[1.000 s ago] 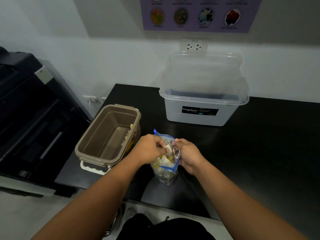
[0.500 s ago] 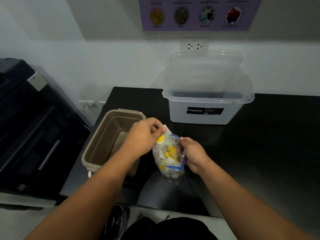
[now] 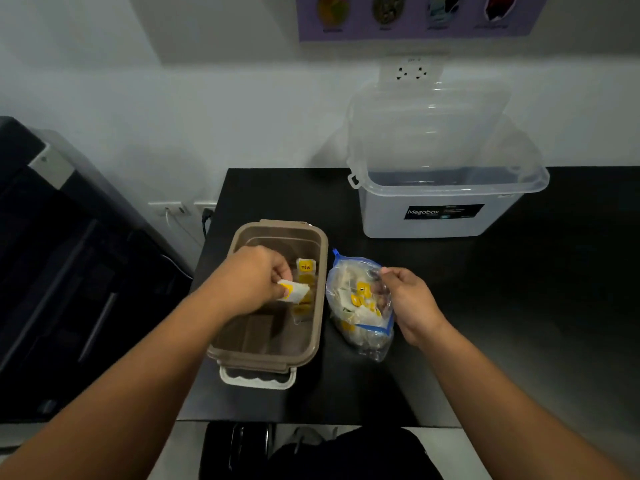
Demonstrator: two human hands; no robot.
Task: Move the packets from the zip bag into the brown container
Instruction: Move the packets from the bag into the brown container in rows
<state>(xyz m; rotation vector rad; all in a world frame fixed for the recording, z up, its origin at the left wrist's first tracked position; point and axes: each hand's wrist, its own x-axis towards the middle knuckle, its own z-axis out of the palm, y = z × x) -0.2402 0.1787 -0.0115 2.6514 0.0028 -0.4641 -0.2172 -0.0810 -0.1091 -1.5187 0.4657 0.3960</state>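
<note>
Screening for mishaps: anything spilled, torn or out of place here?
Nothing stands out. The left hand holds a packet over the container; the right hand holds the bag beside it. No packets lie on the counter.

The left hand [image 3: 254,278] is pinching a white-and-yellow packet [image 3: 293,292] over the open brown container [image 3: 320,271], where a few packets [image 3: 305,285] are lying against the right wall. The right hand [image 3: 410,303] is gripping the top of the zip bag [image 3: 356,303], which is standing just beside the container on the black table [image 3: 519,306]. A clear box [image 3: 443,216] is sitting farther back by the wall.
</note>
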